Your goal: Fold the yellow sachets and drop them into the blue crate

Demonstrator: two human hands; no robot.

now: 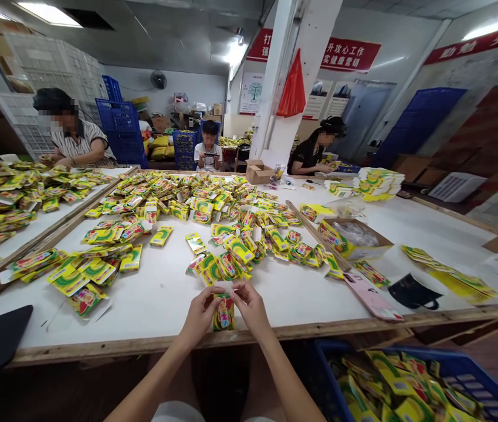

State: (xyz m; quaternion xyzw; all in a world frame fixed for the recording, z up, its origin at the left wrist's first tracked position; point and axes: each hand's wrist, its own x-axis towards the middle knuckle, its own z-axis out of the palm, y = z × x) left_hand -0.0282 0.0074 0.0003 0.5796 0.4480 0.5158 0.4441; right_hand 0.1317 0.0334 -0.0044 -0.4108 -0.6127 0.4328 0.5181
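Observation:
Near the table's front edge, a small yellow-green printed box (223, 315) stands between my two hands, its white flap at the top. My left hand (205, 306) pinches the box's upper left side with curled fingers. On the other side, my right hand (249, 302) has its thumb and fingers closed at the flap's right end. Just beyond my fingers lies a cluster of similar small boxes (226, 264), several with white end flaps sticking out. What is inside the boxes cannot be seen.
Piles of small boxes (173, 196) cover the table's far part, and wooden strips (55, 237) divide it. At right are a carton of clear bags (363, 237), a pink phone (372, 296) and a black mug (413, 291). A blue crate (495, 392) stands low at right. Other people sit beyond.

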